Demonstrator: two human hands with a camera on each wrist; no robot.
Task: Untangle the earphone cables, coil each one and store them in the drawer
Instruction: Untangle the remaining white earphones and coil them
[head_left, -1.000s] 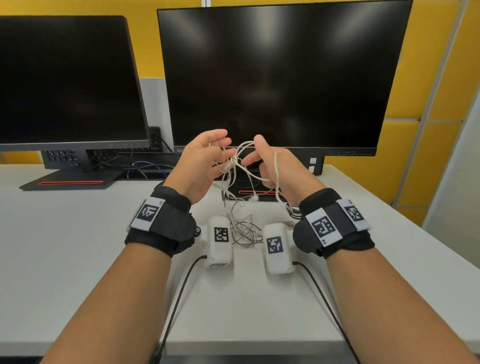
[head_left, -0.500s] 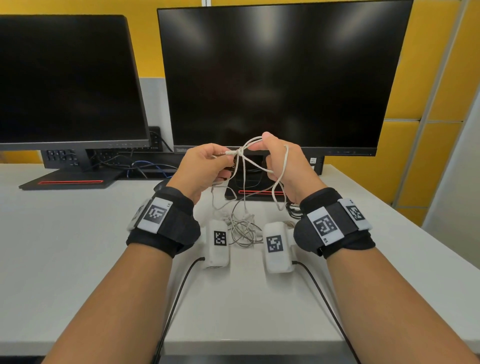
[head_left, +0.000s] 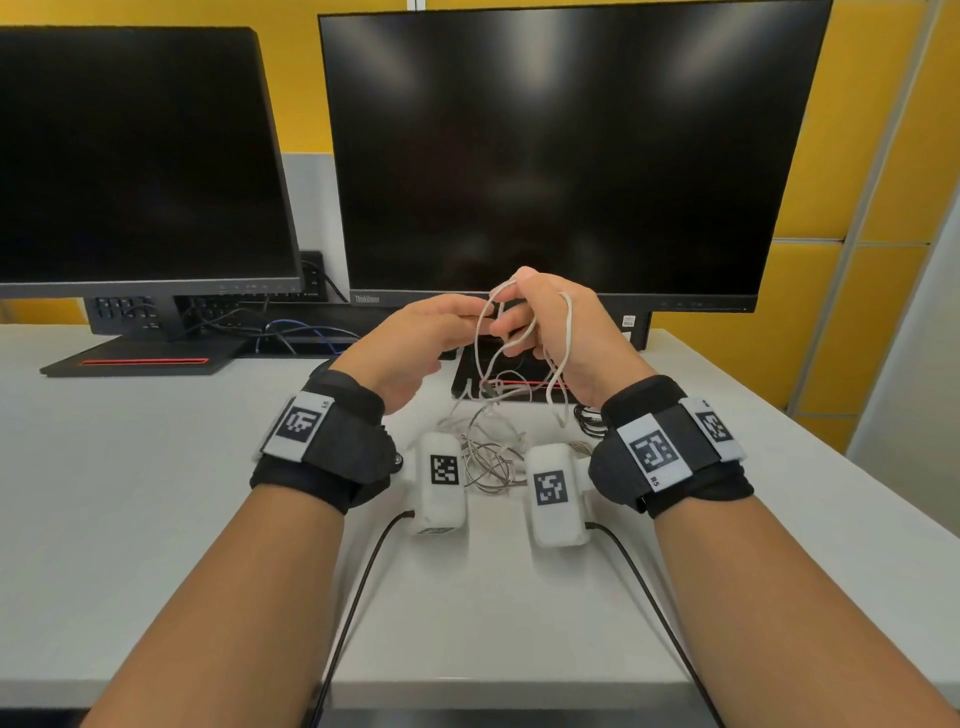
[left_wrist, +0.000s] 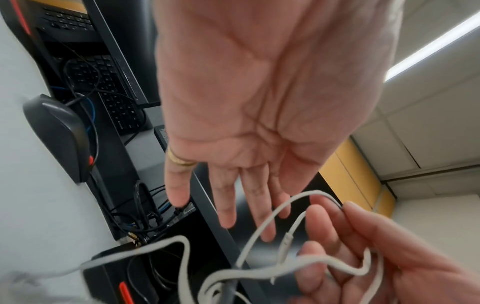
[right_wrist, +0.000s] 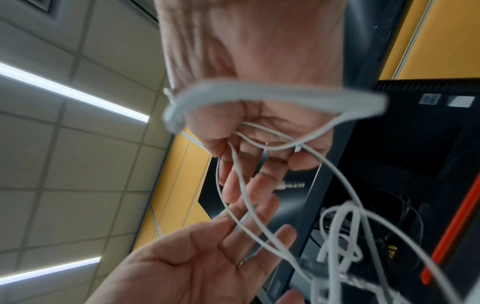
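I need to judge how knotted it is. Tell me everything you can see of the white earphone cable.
The white earphone cable is thin, flexible and rubbery-looking. The right hand grips several loops of it in curled fingers, one strand draped over the back of the hand. The left hand is open beside it, gripping nothing. From the fist, strands hang to a tangled heap on the desk. A small inline piece sits on one strand. No earbuds clearly visible.

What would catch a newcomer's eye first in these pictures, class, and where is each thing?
First, the white earphone cables raised mid-frame before the large dark monitor: the right hand grips their loops, while the left hand reaches in with straight fingers, gripping nothing. Below the hands, more tangled cable lies on the white desk, between two white tagged boxes.
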